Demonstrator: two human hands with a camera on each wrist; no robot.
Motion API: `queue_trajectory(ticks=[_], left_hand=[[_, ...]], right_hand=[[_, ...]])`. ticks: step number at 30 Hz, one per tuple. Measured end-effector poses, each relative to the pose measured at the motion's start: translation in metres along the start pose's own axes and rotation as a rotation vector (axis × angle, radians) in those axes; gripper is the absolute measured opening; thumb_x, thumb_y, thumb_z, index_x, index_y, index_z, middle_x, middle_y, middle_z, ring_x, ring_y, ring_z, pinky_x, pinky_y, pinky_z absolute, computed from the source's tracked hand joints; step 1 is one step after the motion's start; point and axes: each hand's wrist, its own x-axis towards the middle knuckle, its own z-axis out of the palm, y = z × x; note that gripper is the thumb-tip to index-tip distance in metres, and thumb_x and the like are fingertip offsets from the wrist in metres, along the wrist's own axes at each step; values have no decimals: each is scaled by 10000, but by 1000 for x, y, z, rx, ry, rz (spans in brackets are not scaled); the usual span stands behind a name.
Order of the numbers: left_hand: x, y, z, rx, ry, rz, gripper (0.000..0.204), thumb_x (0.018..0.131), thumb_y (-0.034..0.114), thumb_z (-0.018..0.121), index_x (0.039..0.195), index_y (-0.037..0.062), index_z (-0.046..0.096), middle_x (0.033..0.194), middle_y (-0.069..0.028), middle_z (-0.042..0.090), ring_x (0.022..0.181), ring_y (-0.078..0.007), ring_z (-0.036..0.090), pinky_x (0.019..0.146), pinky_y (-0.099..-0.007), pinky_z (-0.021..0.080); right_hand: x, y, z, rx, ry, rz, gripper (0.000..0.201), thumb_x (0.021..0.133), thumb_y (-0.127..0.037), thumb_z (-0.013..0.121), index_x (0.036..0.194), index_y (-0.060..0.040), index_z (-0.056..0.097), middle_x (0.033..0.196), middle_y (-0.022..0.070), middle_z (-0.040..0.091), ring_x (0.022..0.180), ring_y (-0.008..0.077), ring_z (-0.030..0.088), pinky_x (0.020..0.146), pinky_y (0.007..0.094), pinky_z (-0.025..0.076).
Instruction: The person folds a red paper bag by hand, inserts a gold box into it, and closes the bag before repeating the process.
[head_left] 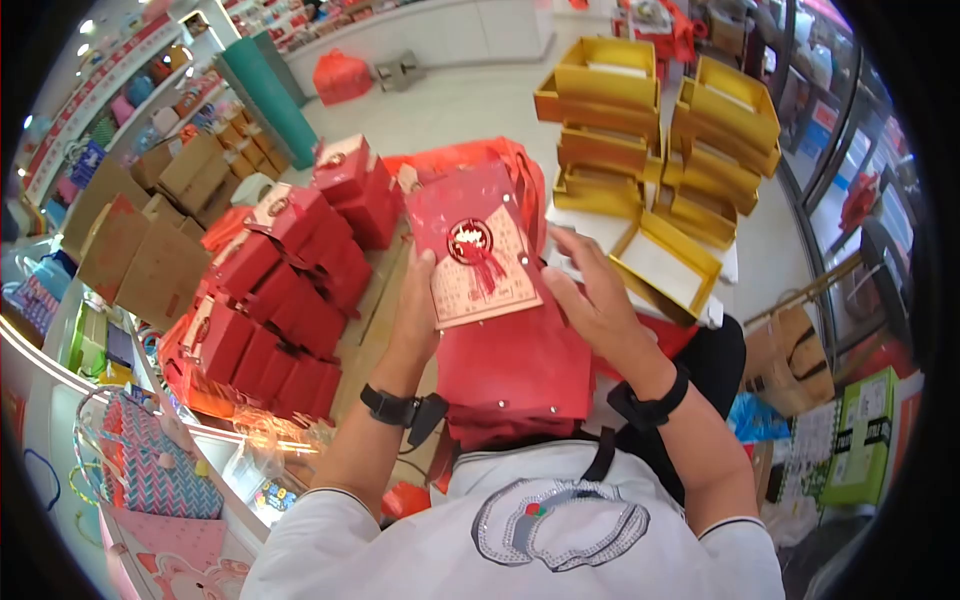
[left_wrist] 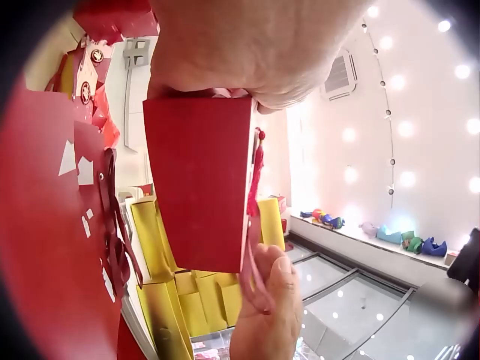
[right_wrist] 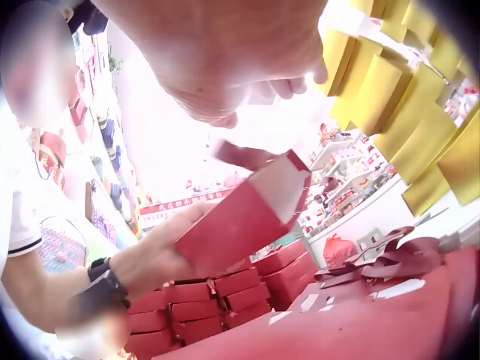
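My left hand (head_left: 415,305) grips a red gift box (head_left: 478,240) by its side, over my lap. The box has a cream front panel with a round medallion and a red tassel (head_left: 488,270). A ribbon handle (right_wrist: 244,155) sticks out from the end of the box in the right wrist view. My right hand (head_left: 603,300) is at the right of the box, fingers apart and nothing held. Its fingers (left_wrist: 281,274) overlap the ribbon loop in the left wrist view. Under the box lies a pile of flat red bags (head_left: 515,370) with ribbons (right_wrist: 390,255).
Rows of red gift boxes (head_left: 280,310) stand at the left. Yellow open trays (head_left: 605,85) are stacked at the right, with one tray (head_left: 668,265) nearer me. Brown cartons (head_left: 150,250) and a green roll (head_left: 265,100) stand farther left; glass doors (head_left: 830,130) run along the right.
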Motion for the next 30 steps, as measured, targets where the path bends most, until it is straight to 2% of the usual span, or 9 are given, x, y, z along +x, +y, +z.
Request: queue_trajectory(ticks=[9, 10, 13, 15, 17, 20, 23, 26, 30], left_hand=[[-2, -18, -4, -159, -209, -275, 587, 1098, 496, 372, 1423, 25, 503, 1339, -135, 638, 1169, -211, 661, 999, -364, 550], [-1, -17, -11, -207, -257, -299, 571, 1099, 486, 379, 1426, 34, 499, 1329, -125, 643, 1161, -203, 664, 991, -359, 551], [2, -17, -24, -371, -316, -386, 535, 1102, 459, 397, 1457, 70, 488, 1314, -92, 647, 1131, -194, 668, 945, -338, 567], [-11, 4, -10, -332, -278, -446, 581, 1103, 489, 357, 1459, 50, 493, 1328, -112, 651, 1159, -209, 670, 971, -360, 570], [-13, 7, -13, -291, -285, -455, 598, 1105, 497, 339, 1460, 42, 496, 1338, -123, 651, 1175, -217, 670, 987, -374, 572], [-3, -8, -31, -297, -331, -455, 576, 1109, 476, 349, 1461, 44, 496, 1343, -123, 648, 1174, -217, 671, 991, -374, 573], [9, -20, -43, -390, -321, -544, 558, 1109, 456, 365, 1460, 43, 497, 1345, -119, 647, 1160, -214, 678, 980, -360, 578], [7, -24, -52, -353, -315, -552, 538, 1108, 443, 382, 1444, 44, 511, 1340, -110, 651, 1135, -208, 689, 945, -343, 593], [-3, -24, -52, -253, -232, -515, 518, 1104, 443, 399, 1395, 44, 554, 1273, -104, 686, 1061, -203, 715, 889, -335, 611]], right_hand=[[-33, -17, 2, 304, -119, 41, 532, 1023, -278, 614, 1427, 39, 477, 1330, 225, 619, 1234, 335, 605, 1037, 399, 463], [-38, -12, -3, 290, -18, 51, 428, 1018, -247, 615, 1355, 5, 546, 1238, 189, 659, 1139, 278, 648, 985, 380, 496], [-46, 12, -50, 159, 261, 366, 267, 1003, -200, 627, 1196, -15, 616, 1006, 124, 664, 927, 209, 658, 862, 348, 538], [-53, 55, -102, -354, 386, 282, 272, 1012, -223, 626, 1168, 0, 606, 955, 130, 639, 862, 207, 613, 785, 353, 525], [-62, 88, -147, -484, 441, 402, 363, 997, -295, 656, 1191, 6, 606, 938, 152, 631, 836, 232, 601, 766, 370, 518], [-65, 115, -170, -574, 379, 618, 479, 957, -388, 694, 1210, 10, 608, 960, 184, 633, 865, 260, 623, 779, 379, 516], [-67, 155, -179, -651, 234, 658, 547, 919, -431, 714, 1230, 6, 609, 891, 193, 653, 805, 272, 659, 734, 383, 520], [-60, 156, -181, -543, 108, 728, 482, 909, -389, 707, 1181, 0, 618, 791, 179, 665, 705, 282, 675, 672, 391, 518], [-54, 150, -171, -570, 181, 685, 347, 901, -331, 692, 1010, -8, 628, 722, 164, 651, 610, 270, 650, 628, 401, 506]])
